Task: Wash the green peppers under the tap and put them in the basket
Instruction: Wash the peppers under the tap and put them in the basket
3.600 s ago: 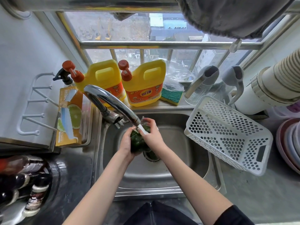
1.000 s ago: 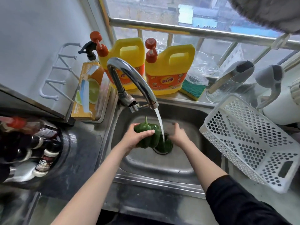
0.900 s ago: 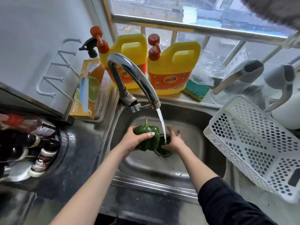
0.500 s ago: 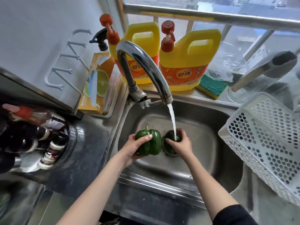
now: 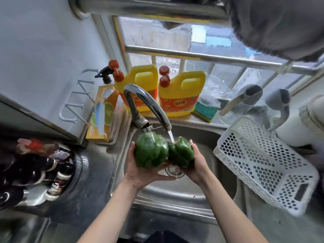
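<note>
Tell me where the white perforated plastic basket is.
Head view, right side: the white perforated plastic basket sits tilted on the steel sink's right edge, empty.

Daylight floods through the window (image 5: 175,37); edges bend (wide-angle), and the bottles (image 5: 43,165) smear with blur.

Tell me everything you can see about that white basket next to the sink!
The white basket is a rectangular plastic one, its walls and floor full of round holes, with a slot handle cut into the near end wall. It looks empty. It sits tilted to the right of the sink, with its left edge propped on the sink's rim. Neither hand touches it, and no pepper is in it yet.
</note>
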